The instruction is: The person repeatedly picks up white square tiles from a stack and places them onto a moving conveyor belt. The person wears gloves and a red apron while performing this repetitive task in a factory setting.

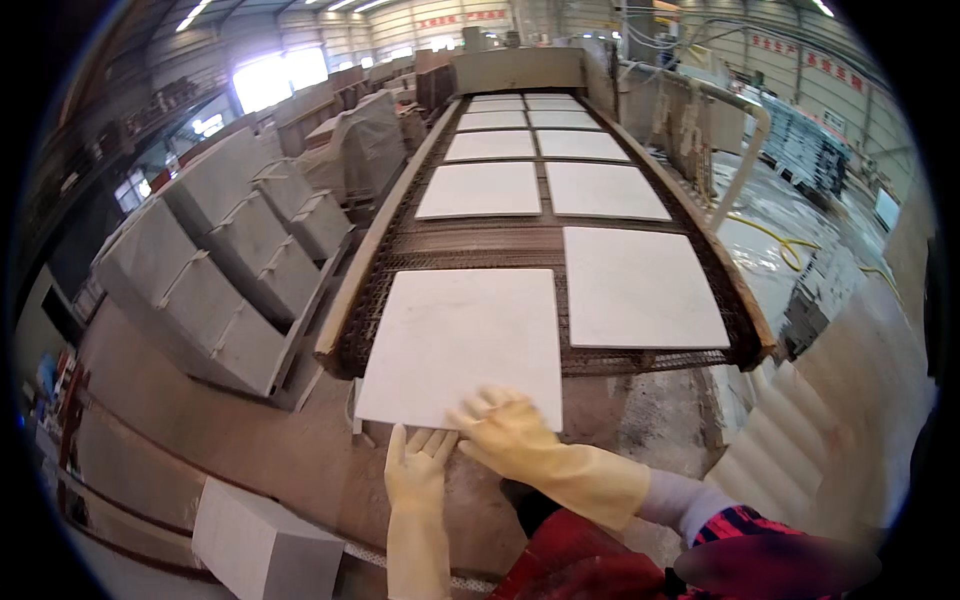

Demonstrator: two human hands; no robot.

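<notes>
A large white square stone slab (465,335) rests at the near left end of a conveyor belt (480,243), its near part overhanging the end. My left hand (418,465), in a cream rubber glove, is at the slab's near edge with fingers stretched out and thumb apart. My right hand (508,428), gloved alike and slightly blurred, lies over the slab's near edge, fingers extended on its top face. A second white slab (645,288) sits on the belt to the right.
Pairs of white slabs (480,190) run up the belt toward a beige housing (518,70). Stacked grey slabs (185,285) lean on a rack at left. A pale block stack (265,540) stands at lower left. A yellow hose (785,243) lies on the right floor.
</notes>
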